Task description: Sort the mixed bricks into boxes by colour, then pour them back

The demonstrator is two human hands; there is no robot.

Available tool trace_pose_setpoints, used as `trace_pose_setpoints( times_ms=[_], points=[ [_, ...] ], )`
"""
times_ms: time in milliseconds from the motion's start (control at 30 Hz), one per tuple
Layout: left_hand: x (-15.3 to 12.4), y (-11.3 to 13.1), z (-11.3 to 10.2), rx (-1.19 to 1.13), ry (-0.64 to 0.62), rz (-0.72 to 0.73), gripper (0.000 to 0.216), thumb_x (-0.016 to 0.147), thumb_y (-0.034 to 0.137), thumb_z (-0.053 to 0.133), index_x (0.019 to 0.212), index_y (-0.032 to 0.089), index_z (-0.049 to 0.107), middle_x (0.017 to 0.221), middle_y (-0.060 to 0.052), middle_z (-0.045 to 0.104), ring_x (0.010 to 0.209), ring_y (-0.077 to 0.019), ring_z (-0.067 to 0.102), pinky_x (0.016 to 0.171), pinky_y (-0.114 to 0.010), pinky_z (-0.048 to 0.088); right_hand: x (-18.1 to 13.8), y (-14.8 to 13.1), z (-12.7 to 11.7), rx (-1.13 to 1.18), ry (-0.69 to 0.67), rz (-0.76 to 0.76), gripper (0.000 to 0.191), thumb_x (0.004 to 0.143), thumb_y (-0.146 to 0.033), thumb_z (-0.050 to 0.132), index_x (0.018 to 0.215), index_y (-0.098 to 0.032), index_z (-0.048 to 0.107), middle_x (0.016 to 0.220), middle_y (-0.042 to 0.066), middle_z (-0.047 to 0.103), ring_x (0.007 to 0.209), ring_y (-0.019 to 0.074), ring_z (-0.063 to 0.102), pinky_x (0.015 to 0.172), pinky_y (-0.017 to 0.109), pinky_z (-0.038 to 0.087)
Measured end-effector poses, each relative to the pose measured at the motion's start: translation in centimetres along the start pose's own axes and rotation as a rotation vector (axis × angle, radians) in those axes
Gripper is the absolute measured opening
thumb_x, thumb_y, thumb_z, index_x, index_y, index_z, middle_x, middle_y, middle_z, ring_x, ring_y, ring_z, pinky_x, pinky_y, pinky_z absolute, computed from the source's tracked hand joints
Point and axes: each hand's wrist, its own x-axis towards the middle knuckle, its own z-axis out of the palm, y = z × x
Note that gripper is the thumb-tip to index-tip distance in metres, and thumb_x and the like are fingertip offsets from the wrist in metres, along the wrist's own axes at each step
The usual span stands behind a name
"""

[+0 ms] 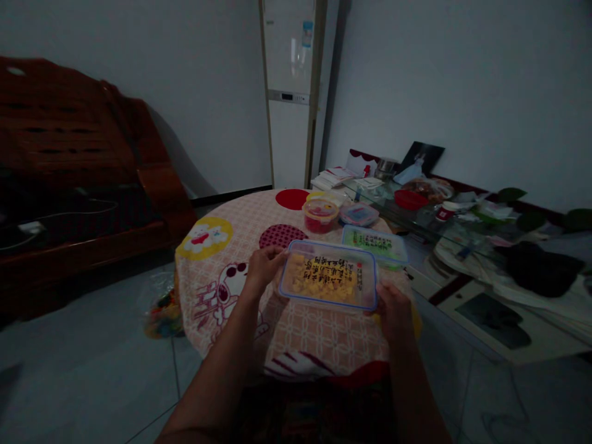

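Between my two hands is a clear rectangular food container (329, 275) with a blue rim, dark writing on its lid and yellow pieces inside. My left hand (266, 268) grips its left end, and my right hand (393, 307) grips the right end near the lower corner. The container is over the front part of a round table (319, 345) with a patterned cloth. Just behind it lies a similar container (375, 244) with green contents, partly covered by the one I hold. Farther back are a round tub (320, 215) with red contents and a flat lidded container (359, 214).
A glass-topped cabinet (428, 228) crowded with papers, bags and a paper cup (446, 211) runs along the right wall. At left stands a wooden bench (69, 160). A plastic bag of colourful things (161, 314) sits on the floor. A tall white air conditioner (289, 135) fills the corner.
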Motion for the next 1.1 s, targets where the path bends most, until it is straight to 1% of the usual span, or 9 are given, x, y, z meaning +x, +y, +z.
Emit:
trace_pose_setpoints(
  times_ms=[100,200,333,500,600,733,900,1000,1100],
  points=[
    [0.1,-0.9,-0.1,0.201,0.023,0.000,0.038,0.074,0.054,0.064,0.078,0.018,0.076,0.074,-0.004,0.075,0.071,-0.0193,0.066,0.063,-0.026,0.043,0.1,1.0,0.4,0.074,-0.007,0.092,0.032,0.076,-0.049,0.069,0.083,-0.019,0.066,0.064,-0.002,0.063,0.049,0.0146,0.055,0.042,0.026,0.047],
    [0.1,-1.2,-0.1,0.320,0.030,-0.008,0.038,0.078,0.052,0.061,0.081,0.019,0.077,0.079,-0.005,0.077,0.075,-0.0201,0.068,0.064,-0.026,0.043,0.5,1.6,0.8,0.028,0.039,0.112,0.033,0.073,-0.049,0.071,0.079,-0.018,0.066,0.053,-0.003,0.059,0.041,0.0129,0.051,0.038,0.024,0.042],
    [0.7,-1.0,0.0,0.429,0.053,-0.041,0.035,0.081,0.049,0.061,0.089,0.020,0.079,0.085,-0.005,0.078,0.080,-0.0206,0.069,0.066,-0.026,0.043,1.1,1.8,1.5,0.019,0.065,0.161,0.032,0.070,-0.048,0.070,0.077,-0.018,0.065,0.042,-0.004,0.054,0.034,0.0119,0.048,0.035,0.021,0.037],
    [1.7,-1.1,0.5,0.504,0.048,-0.098,0.030,0.080,0.046,0.063,0.087,0.022,0.080,0.086,-0.003,0.079,0.082,-0.0213,0.069,0.066,-0.026,0.042,1.4,2.4,2.1,0.066,0.066,0.251,0.031,0.064,-0.048,0.072,0.068,-0.019,0.062,0.039,-0.005,0.052,0.031,0.0102,0.043,0.032,0.021,0.034],
    [1.9,-1.7,0.8,0.461,0.022,-0.123,0.029,0.079,0.045,0.063,0.085,0.022,0.080,0.084,-0.003,0.079,0.081,-0.0212,0.069,0.065,-0.026,0.042,1.3,2.6,2.0,0.067,0.065,0.285,0.032,0.062,-0.048,0.073,0.067,-0.019,0.061,0.039,-0.004,0.053,0.031,0.0110,0.045,0.032,0.021,0.035],
    [1.7,-2.8,1.0,0.331,-0.015,-0.100,0.034,0.079,0.047,0.060,0.085,0.020,0.080,0.082,-0.003,0.078,0.078,-0.0203,0.069,0.064,-0.025,0.043,0.9,2.6,1.6,0.035,0.038,0.275,0.031,0.064,-0.048,0.072,0.067,-0.019,0.062,0.041,-0.003,0.055,0.032,0.0118,0.049,0.033,0.021,0.037],
    [1.5,-4.1,1.1,0.199,-0.009,-0.104,0.035,0.074,0.047,0.062,0.082,0.018,0.079,0.079,-0.003,0.076,0.078,-0.0200,0.068,0.063,-0.025,0.045,0.7,2.7,1.4,-0.006,0.032,0.266,0.031,0.066,-0.048,0.069,0.063,-0.019,0.059,0.041,-0.001,0.056,0.032,0.0122,0.049,0.033,0.021,0.038],
    [1.5,-4.4,1.4,0.063,0.001,-0.165,0.035,0.071,0.047,0.064,0.080,0.016,0.077,0.074,-0.003,0.074,0.071,-0.0186,0.066,0.060,-0.024,0.046,1.3,2.7,1.5,-0.025,0.091,0.230,0.034,0.061,-0.044,0.072,0.080,-0.015,0.069,0.053,0.001,0.065,0.042,0.0154,0.058,0.039,0.024,0.045],
    [1.4,-4.4,1.8,-0.060,0.012,-0.223,0.034,0.066,0.047,0.068,0.075,0.015,0.073,0.067,-0.002,0.070,0.062,-0.0165,0.063,0.057,-0.025,0.047,2.0,3.0,1.6,-0.047,0.157,0.101,0.052,0.058,-0.036,0.073,0.105,-0.014,0.074,0.084,0.007,0.078,0.070,0.0207,0.071,0.057,0.027,0.056]
  ],
)
